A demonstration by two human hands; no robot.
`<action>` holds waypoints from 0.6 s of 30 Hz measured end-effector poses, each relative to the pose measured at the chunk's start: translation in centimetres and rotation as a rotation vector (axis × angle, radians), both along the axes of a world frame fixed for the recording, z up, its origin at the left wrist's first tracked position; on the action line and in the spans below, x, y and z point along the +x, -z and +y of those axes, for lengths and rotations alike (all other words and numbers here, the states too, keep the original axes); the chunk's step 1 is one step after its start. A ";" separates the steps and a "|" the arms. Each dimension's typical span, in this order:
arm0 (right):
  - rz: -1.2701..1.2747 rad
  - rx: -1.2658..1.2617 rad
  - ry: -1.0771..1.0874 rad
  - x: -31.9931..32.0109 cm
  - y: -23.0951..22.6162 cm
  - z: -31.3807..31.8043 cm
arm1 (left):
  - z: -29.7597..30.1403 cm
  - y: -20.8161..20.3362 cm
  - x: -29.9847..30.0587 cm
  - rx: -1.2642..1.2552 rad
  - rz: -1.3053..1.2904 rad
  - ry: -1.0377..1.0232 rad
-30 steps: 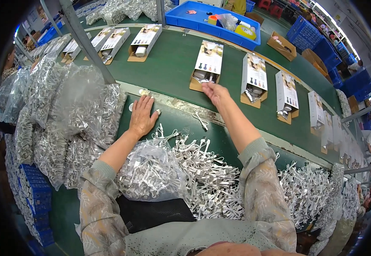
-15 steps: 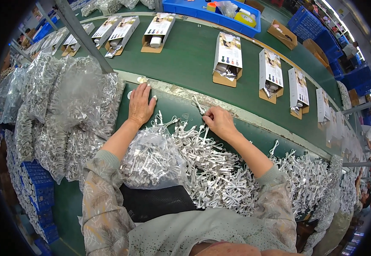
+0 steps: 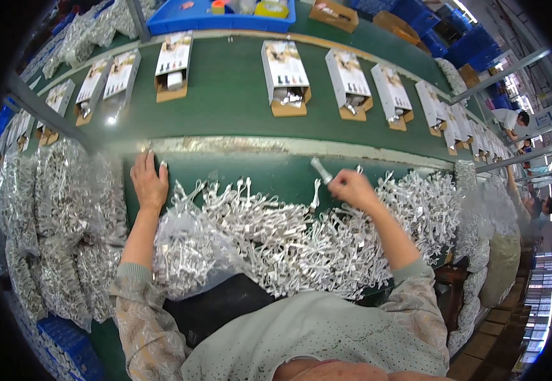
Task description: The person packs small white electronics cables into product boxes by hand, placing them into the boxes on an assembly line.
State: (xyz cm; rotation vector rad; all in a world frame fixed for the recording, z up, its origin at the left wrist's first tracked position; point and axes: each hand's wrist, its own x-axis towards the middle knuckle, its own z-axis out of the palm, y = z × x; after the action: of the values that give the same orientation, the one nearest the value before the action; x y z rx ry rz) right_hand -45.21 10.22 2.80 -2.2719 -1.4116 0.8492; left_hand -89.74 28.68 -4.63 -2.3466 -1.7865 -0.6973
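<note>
My left hand [image 3: 149, 182] rests with its fingers stretched out on the green bench, fingertips at the worn pale rail [image 3: 238, 145]. Between the fingers and thumb of my right hand [image 3: 353, 189] is a short folded white cable [image 3: 321, 170], its end pointing up and left toward the rail. Below both hands lies a big heap of similar white cables [image 3: 301, 238]. Part of the heap sits in a clear plastic bag [image 3: 193, 247] next to my left forearm. Past the rail, open white printed boxes [image 3: 287, 70] stand in a row on a green belt [image 3: 225, 114], with white and silvery contents showing.
Clear bags packed with cables [image 3: 60, 197] pile up at the left. A metal post [image 3: 47, 111] rises beside them. A blue tray [image 3: 222, 22] and an open brown carton [image 3: 333, 16] are beyond the belt. More bags [image 3: 479, 247] stand at the right, with other people farther off.
The whole view has swung, so the boxes appear farther left. My right hand, still pinching a cable, has shifted right relative to my left hand, which stays at the rail.
</note>
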 end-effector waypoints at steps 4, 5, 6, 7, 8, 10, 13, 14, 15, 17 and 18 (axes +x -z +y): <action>0.140 0.087 -0.156 -5.6 1.8 0.5 | -0.7 0.3 -1.0 -0.046 -0.030 -0.002; 0.135 0.121 -0.214 -6.9 0.8 1.3 | -1.2 0.3 -1.5 -0.052 -0.035 -0.018; 0.173 0.127 -0.222 -7.7 -0.3 2.4 | -1.4 0.6 -1.8 -0.060 -0.039 -0.036; 0.212 0.124 -0.238 -8.5 -1.3 3.2 | -1.8 0.5 -2.1 -0.035 -0.036 -0.042; 0.196 0.134 -0.261 -9.2 -2.1 4.3 | -1.7 0.6 -2.5 -0.025 -0.038 -0.041; 0.431 0.137 -0.199 -10.5 -0.5 7.2 | -1.3 0.6 -3.9 0.012 -0.052 -0.010; 0.604 0.095 -0.119 -14.2 -0.5 11.4 | 0.0 0.6 -4.4 0.046 -0.076 0.039; 0.644 0.032 -0.084 -14.6 -1.0 12.5 | -0.7 0.8 -3.5 -0.008 -0.117 0.029; 0.711 0.033 -0.096 -15.7 -0.8 14.3 | -0.7 0.9 -3.7 -0.010 -0.116 0.046; 0.841 0.059 -0.097 -18.0 0.4 18.3 | -1.1 0.7 -4.5 -0.008 -0.112 0.030; 0.871 0.066 -0.076 -19.0 0.9 20.2 | -1.2 0.7 -4.9 -0.013 -0.114 0.023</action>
State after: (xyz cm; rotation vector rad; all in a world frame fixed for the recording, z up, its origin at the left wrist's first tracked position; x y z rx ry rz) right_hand -64.22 30.41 1.90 -1.4675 -1.0684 1.5288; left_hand -94.64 27.51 -5.33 -2.3844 -1.8156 -0.8409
